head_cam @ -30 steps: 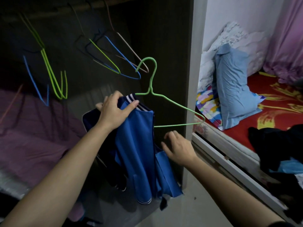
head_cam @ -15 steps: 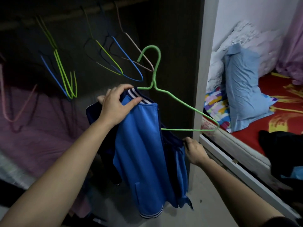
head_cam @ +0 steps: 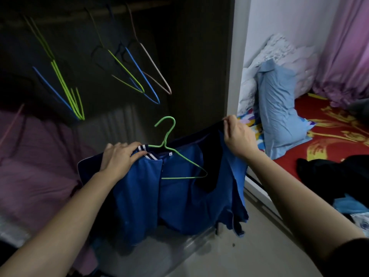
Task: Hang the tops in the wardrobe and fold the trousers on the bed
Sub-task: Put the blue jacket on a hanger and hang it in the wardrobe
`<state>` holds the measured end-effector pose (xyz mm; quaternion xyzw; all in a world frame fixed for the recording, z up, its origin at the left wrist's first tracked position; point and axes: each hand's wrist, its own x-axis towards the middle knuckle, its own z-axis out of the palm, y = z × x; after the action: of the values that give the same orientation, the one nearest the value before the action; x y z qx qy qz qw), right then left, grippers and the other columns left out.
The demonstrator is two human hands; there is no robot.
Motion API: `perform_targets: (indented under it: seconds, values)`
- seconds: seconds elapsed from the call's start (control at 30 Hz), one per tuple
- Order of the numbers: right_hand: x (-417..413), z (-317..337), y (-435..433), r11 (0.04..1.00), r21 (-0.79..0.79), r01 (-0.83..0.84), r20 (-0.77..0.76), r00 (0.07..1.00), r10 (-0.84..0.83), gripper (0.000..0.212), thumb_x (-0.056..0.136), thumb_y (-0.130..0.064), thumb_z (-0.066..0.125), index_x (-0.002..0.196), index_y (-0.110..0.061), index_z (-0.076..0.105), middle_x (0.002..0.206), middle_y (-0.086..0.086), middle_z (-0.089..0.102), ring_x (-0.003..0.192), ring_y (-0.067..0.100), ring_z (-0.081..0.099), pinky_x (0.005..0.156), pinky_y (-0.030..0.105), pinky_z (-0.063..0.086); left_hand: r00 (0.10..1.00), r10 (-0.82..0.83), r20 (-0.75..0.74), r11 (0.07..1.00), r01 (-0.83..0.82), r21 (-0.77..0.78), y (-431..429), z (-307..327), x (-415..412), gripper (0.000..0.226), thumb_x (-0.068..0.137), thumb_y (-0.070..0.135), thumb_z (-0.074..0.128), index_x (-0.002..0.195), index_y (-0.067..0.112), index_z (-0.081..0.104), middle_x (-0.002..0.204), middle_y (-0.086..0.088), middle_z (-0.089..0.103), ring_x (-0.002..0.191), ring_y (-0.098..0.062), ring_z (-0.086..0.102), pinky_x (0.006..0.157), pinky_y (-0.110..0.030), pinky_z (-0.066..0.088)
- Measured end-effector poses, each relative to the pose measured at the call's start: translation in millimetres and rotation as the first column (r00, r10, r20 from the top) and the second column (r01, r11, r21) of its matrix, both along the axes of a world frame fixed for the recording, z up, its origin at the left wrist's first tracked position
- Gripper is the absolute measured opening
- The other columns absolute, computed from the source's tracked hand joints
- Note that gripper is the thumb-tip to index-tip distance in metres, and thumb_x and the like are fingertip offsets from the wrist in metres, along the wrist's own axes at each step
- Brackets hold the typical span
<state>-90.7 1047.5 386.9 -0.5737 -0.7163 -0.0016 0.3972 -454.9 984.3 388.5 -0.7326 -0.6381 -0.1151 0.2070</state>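
Far left inside the dark wardrobe, bare coloured wire hangers point(head_cam: 65, 92) dangle from the dim wooden rail point(head_cam: 99, 15), above a purple cloth heap point(head_cam: 36, 166). Nearer, the left hand point(head_cam: 119, 156) curls its fingers over the striped collar of the soft blue zip jacket point(head_cam: 159, 196), clamping it from above. The jacket hangs low in front of the wardrobe, spread between the two hands.

The thin green wire hanger point(head_cam: 175, 154) has its left arm tucked under the collar. Its right arm and hook lie bare against the blue lining.

To the right, the right hand point(head_cam: 237, 136) pinches the jacket's dark upper edge between thumb and fingertips, lifting it high and wide. Beyond it on the bed lie a pale blue pillow point(head_cam: 279, 116) and a dark heap of clothes point(head_cam: 335, 176).

The jacket looks light and limp, sagging wherever it is not held. Its smooth cloth would probably slide off such a thin wire. The shoulder seam near the collar seems the best hold for drawing it over the free arm, and after that the hook.
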Motion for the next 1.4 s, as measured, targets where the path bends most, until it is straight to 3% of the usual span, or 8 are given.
perform_targets:
  seconds: [0.3, 0.5, 0.63, 0.73, 0.83, 1.0, 1.23, 1.4]
  values:
    - [-30.7, 24.4, -5.9, 0.986, -0.076, -0.150, -0.076, 0.987, 0.144, 0.020, 0.100, -0.025, 0.052, 0.106, -0.014, 0.068, 0.100, 0.011, 0.074, 0.095, 0.033, 0.067, 0.074, 0.031, 0.041, 0.795, 0.210, 0.569, 0.963, -0.268, 0.019, 9.0, 8.2, 35.3, 0.044, 0.087, 0.067, 0.055, 0.109, 0.032, 0.070, 0.098, -0.009, 0.072, 0.093, -0.037, 0.065, 0.067, -0.034, 0.045]
    - [-49.7, 21.2, -20.3, 0.936, -0.240, -0.258, -0.251, 0.948, 0.197, 0.019, 0.092, -0.027, 0.070, 0.101, -0.012, 0.076, 0.079, -0.006, 0.064, 0.074, 0.006, 0.062, 0.063, 0.011, 0.032, 0.541, -0.018, 0.841, 0.999, 0.039, -0.004, 13.1, 12.6, 62.7, 0.044, 0.076, 0.066, 0.068, 0.102, 0.032, 0.076, 0.092, 0.023, 0.071, 0.088, 0.007, 0.063, 0.072, -0.011, 0.046]
    - [-54.0, 40.9, -25.7, 0.964, -0.018, -0.266, -0.422, 0.876, 0.234, 0.014, 0.095, -0.022, 0.067, 0.105, -0.017, 0.076, 0.087, -0.014, 0.069, 0.076, -0.018, 0.060, 0.068, -0.002, 0.039, 0.446, -0.059, 0.893, 0.983, 0.183, -0.026, 15.0, 0.7, 63.5, 0.016, 0.087, 0.045, 0.069, 0.095, 0.034, 0.077, 0.088, 0.019, 0.074, 0.087, -0.002, 0.067, 0.077, -0.027, 0.052]
    - [-54.4, 40.2, -31.7, 0.945, 0.102, -0.312, -0.379, 0.866, 0.327, 0.013, 0.095, -0.019, 0.066, 0.107, -0.019, 0.071, 0.082, -0.015, 0.065, 0.075, -0.002, 0.063, 0.070, 0.009, 0.046, 0.255, -0.081, 0.963, 0.983, 0.180, 0.036, 11.0, -3.6, 58.7, 0.007, 0.088, 0.035, 0.072, 0.083, 0.037, 0.076, 0.083, 0.011, 0.074, 0.078, -0.002, 0.064, 0.075, -0.028, 0.050]
    - [-56.8, 21.2, -36.8, 0.891, -0.195, -0.410, -0.189, 0.907, 0.376, 0.032, 0.095, -0.020, 0.066, 0.126, -0.017, 0.061, 0.092, -0.006, 0.068, 0.086, 0.012, 0.065, 0.086, 0.034, 0.052, 0.115, -0.122, 0.986, 0.990, 0.087, 0.113, 6.9, 5.4, 58.5, 0.005, 0.077, 0.041, 0.080, 0.080, 0.038, 0.078, 0.079, 0.011, 0.075, 0.073, 0.002, 0.064, 0.065, -0.014, 0.049]
    - [-68.7, 7.8, -43.0, 0.695, -0.325, -0.641, -0.472, 0.747, 0.468, 0.059, 0.097, -0.006, 0.058, 0.149, -0.017, 0.034, 0.127, 0.002, 0.066, 0.106, 0.018, 0.067, 0.094, 0.040, 0.054, 0.077, -0.132, 0.988, 0.990, 0.056, 0.128, -2.6, 19.5, 51.0, 0.027, 0.067, 0.047, 0.086, 0.081, 0.026, 0.080, 0.080, -0.001, 0.076, 0.072, -0.007, 0.067, 0.066, -0.023, 0.053]
    - [-74.2, 17.5, -10.9, 0.967, -0.059, -0.246, -0.052, 0.969, 0.243, 0.043, 0.098, -0.049, 0.052, 0.134, -0.027, 0.058, 0.115, -0.002, 0.052, 0.101, 0.013, 0.053, 0.085, 0.033, 0.048, 0.120, -0.158, 0.980, 0.987, 0.053, 0.152, -20.9, 35.9, 21.0, 0.039, 0.054, 0.058, 0.088, 0.078, 0.028, 0.080, 0.074, 0.003, 0.076, 0.065, -0.004, 0.067, 0.057, -0.016, 0.050]
    - [-64.7, 39.4, 9.2, 0.909, -0.116, -0.400, 0.349, 0.841, 0.414, 0.052, 0.099, -0.066, 0.025, 0.126, -0.036, 0.057, 0.109, -0.008, 0.061, 0.103, 0.018, 0.049, 0.081, 0.034, 0.031, 0.109, -0.207, 0.972, 0.978, 0.057, 0.202, -30.5, 46.6, 4.8, 0.036, 0.055, 0.056, 0.088, 0.077, 0.029, 0.080, 0.076, 0.005, 0.076, 0.067, 0.000, 0.066, 0.059, -0.013, 0.048]
